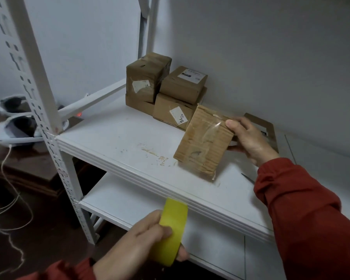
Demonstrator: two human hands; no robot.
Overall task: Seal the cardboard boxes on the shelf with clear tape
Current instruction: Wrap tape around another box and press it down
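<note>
On the far left, beyond the post [38,87], two white devices [14,126] are sitting on a dark surface with cords trailing off. They are too dim to identify. Low in the middle, the left hand [137,245] is gripping the roll [173,229] with the thumb lying across its outer face and the fingers curling round the lower rim. It is waiting below the shelf [113,138] edge, probably ready to feed the next strip. The roll is showing yellow, and its loose end is not visible. At the back of the shelf a stack [166,91] of four boxes is sitting against the wall. Whether their seams are taped is hard to say from here. Just in front of it, the box [204,142] is standing tilted with its broad face turning up toward the camera, likely so its seam can be checked or taped. Clear film is glinting across that face, and the blurred lower corner seems to be touching the shelf. The right hand [249,138] is pinching the box's right edge, the thumb pressing on the face. The fingers are reaching behind it, mostly hidden. A thin dark blade [248,178] is poking out from under the sleeve [291,209], perhaps scissors. A brown piece [270,128] behind the hand is half covered.
</note>
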